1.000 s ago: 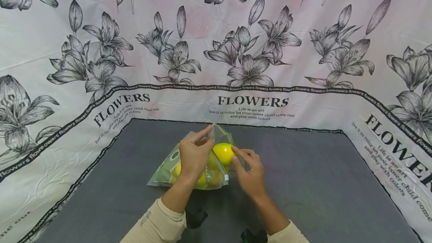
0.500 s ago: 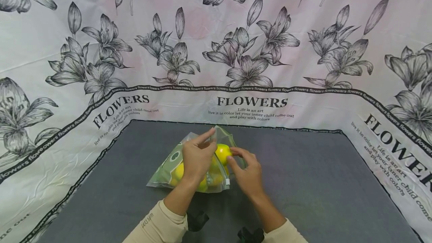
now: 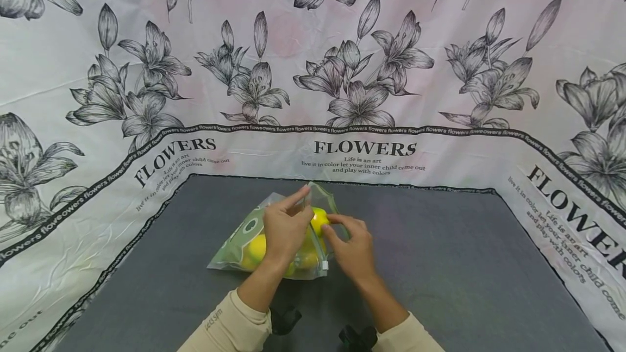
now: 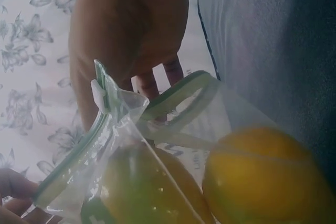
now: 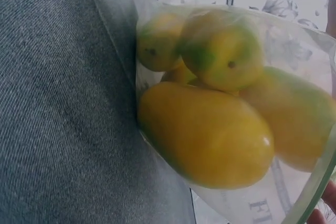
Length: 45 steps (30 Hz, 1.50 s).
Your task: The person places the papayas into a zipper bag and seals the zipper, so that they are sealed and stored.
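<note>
In the head view a clear and green zip bag (image 3: 230,257) lies on the grey table with several yellow-green mangoes (image 5: 207,135) inside. My left hand (image 3: 285,232) pinches the upper edge of its mouth, index finger extended along it. At the mouth, my right hand (image 3: 357,251) holds another mango (image 3: 319,220) between thumb and fingers, partly inside the bag. A white zip slider (image 3: 325,265) sits at the near end of the opening. The left wrist view shows the right hand (image 4: 131,24) beside the slider, its fingers partly behind the bag.
A grey cloth covers the table (image 3: 464,265). White fabric printed with flowers (image 3: 362,69) rises behind it and along both sides. Black straps (image 3: 285,319) are on both wrists.
My right hand has moved left, taking the mango further into the bag, so less of it shows. The bag has shifted slightly left; the left hand still grips its edge.
</note>
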{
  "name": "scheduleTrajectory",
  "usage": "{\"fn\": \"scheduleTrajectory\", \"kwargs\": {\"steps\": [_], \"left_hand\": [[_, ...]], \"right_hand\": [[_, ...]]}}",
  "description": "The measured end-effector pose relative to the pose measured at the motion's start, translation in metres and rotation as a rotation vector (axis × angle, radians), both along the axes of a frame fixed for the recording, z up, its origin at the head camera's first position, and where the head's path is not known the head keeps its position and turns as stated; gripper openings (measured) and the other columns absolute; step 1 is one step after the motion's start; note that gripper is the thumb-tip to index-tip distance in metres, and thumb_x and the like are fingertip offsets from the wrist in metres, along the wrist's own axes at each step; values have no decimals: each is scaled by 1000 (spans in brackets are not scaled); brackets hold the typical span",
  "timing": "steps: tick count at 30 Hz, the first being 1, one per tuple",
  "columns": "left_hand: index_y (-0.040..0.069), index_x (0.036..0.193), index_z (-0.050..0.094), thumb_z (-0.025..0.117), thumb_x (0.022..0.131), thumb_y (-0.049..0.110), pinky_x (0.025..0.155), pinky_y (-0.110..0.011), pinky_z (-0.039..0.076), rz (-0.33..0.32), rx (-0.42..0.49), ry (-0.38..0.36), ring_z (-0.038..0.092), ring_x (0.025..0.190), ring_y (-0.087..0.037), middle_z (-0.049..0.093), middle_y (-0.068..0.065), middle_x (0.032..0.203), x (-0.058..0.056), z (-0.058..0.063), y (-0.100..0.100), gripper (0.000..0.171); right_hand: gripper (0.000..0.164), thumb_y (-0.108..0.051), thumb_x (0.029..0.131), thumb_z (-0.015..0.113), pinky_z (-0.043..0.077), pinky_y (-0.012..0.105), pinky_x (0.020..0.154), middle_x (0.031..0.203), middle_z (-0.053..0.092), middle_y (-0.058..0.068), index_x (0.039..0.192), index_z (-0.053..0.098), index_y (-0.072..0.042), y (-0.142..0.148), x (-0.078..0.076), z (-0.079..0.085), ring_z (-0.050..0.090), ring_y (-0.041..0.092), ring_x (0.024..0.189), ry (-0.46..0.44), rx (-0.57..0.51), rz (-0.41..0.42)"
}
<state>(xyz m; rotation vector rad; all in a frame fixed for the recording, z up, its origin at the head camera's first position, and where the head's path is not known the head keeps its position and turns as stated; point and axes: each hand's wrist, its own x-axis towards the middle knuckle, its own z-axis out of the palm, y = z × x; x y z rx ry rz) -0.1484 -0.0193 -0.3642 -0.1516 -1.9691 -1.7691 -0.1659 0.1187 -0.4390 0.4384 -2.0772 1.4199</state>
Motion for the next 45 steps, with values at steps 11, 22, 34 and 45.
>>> {"fn": "scheduleTrajectory", "kwargs": {"steps": [11, 22, 34, 45], "left_hand": [[7, 116, 71, 65, 80, -4, 59, -22, 54, 1, -16, -8, 67, 97, -21, 65, -2, 120, 0, -5, 6, 38], [2, 114, 71, 61, 79, -9, 77, -30, 54, -43, -37, 26, 66, 100, -24, 64, -5, 122, 1, -11, 12, 38], [-3, 108, 72, 61, 78, -12, 79, -31, 54, -67, -21, 29, 67, 98, -23, 64, -8, 120, -2, -17, 19, 33], [-3, 111, 70, 62, 80, -10, 79, -31, 54, -79, -43, 15, 67, 98, -26, 64, -9, 121, -1, -26, 28, 33]], "right_hand": [[22, -16, 83, 78, 40, 43, 83, 101, 69, 0, 104, 74, -9, 15, 3, -4, 53, 20, 97, -3, -58, -10], [21, -14, 81, 79, 44, 47, 83, 100, 70, -1, 100, 75, -8, 23, 1, -6, 56, 19, 95, -16, -30, -33], [27, -16, 75, 83, 29, 48, 77, 105, 67, 4, 101, 76, -11, 19, 1, -14, 52, 26, 99, 43, 106, -106], [35, -19, 75, 85, 36, 50, 84, 107, 66, 6, 106, 72, -9, 27, -8, -20, 55, 28, 100, -5, 57, -124]]}}
